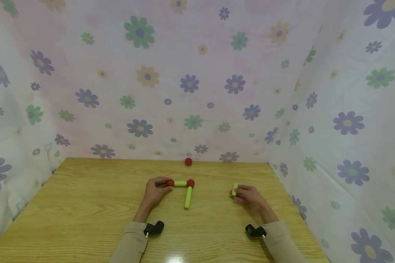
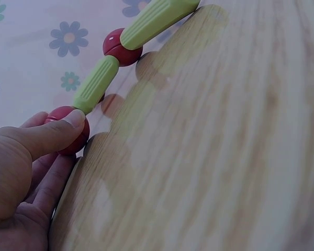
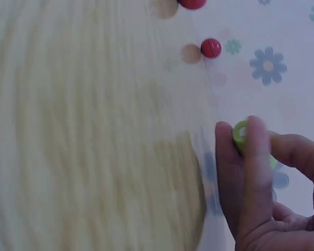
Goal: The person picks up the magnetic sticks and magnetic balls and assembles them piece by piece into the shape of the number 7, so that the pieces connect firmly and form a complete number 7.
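My left hand (image 1: 155, 190) pinches a red ball (image 1: 170, 183) between thumb and fingers at the left end of a joined chain. From that ball a short yellow-green rod (image 1: 180, 183) runs to a second red ball (image 1: 191, 183). A longer yellow-green rod (image 1: 188, 198) extends from the second ball toward the near edge. In the left wrist view the thumb presses on the held ball (image 2: 68, 128). Off to the right, my right hand (image 1: 250, 196) holds another yellow-green rod (image 1: 235, 189); its round end (image 3: 240, 133) shows between the fingers in the right wrist view.
A loose red ball (image 1: 188, 162) sits at the far edge of the wooden table (image 1: 85, 219). Flower-patterned cloth (image 1: 191, 102) rises behind the table and along both sides. A black wrist camera (image 1: 154, 228) is worn on each forearm.
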Available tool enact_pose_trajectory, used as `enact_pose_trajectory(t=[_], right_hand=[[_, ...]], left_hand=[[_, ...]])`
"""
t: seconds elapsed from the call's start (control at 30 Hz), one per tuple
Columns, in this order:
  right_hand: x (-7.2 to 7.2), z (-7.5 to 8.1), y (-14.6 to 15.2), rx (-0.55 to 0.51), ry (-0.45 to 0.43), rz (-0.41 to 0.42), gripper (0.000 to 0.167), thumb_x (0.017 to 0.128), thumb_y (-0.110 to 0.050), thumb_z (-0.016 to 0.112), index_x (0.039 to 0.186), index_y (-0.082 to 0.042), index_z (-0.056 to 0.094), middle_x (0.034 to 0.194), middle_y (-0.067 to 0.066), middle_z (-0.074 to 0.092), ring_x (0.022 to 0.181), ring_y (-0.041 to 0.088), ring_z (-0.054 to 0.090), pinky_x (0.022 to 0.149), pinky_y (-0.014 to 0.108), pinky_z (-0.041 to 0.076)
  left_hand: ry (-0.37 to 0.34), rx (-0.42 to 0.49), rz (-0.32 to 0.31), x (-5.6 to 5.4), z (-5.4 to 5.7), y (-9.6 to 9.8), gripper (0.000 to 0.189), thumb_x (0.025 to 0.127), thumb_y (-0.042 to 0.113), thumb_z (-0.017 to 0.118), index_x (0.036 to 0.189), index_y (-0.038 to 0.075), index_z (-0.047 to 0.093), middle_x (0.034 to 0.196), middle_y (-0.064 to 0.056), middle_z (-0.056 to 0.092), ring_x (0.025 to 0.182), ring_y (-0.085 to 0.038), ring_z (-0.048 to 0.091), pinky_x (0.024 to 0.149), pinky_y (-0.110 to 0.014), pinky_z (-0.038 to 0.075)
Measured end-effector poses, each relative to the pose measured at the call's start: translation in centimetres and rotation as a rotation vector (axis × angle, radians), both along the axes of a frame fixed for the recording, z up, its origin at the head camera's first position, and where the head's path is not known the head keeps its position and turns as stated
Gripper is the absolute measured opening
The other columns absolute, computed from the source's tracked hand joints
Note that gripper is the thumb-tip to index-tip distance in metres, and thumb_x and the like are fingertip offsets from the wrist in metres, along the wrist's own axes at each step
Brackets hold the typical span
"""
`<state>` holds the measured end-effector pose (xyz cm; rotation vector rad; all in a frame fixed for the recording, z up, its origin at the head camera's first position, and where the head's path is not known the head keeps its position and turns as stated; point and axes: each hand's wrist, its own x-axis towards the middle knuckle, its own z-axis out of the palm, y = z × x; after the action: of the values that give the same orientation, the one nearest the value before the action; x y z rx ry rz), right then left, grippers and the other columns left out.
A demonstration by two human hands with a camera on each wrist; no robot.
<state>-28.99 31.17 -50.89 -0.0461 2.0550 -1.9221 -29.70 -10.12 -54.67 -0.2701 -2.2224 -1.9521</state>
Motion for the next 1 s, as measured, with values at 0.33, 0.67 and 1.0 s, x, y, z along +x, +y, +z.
enact_pose_trajectory(t=[0.33,0.67,1.0], right_hand=[[0.8,-0.8,-2.7,-0.149,-0.009,0.12,0.055,0.109,-0.012,0.049,0.147,0.022,0.029,0.116,0.007,0.07,0.104,0.013,0.072,0.082,0.014,0.058],[2.3,-1.0,-6.0,-0.142,0.007,0.132,0.054,0.108,-0.015,0.052,0.145,0.02,0.034,0.114,0.006,0.07,0.103,0.014,0.073,0.083,0.018,0.059],[3.7,-0.9,-8.7,-0.143,0.012,0.193,0.057,0.108,-0.018,0.052,0.145,0.021,0.032,0.119,0.012,0.068,0.104,0.013,0.071,0.088,0.023,0.06]], left_hand=[[0.005,0.023,-0.007,0.1,-0.2,0.0,0.035,0.081,-0.007,0.081,0.116,-0.006,0.074,0.119,-0.027,0.068,0.111,-0.041,0.068,0.094,-0.037,0.06],[-0.009,0.018,-0.002,0.0,-0.1,0.1,0.035,0.081,-0.008,0.081,0.115,-0.005,0.075,0.119,-0.025,0.069,0.111,-0.04,0.068,0.092,-0.032,0.06],[-0.003,0.031,-0.023,0.1,0.1,0.1,0.037,0.081,-0.011,0.079,0.118,-0.009,0.072,0.12,-0.028,0.067,0.113,-0.042,0.066,0.093,-0.032,0.06]])
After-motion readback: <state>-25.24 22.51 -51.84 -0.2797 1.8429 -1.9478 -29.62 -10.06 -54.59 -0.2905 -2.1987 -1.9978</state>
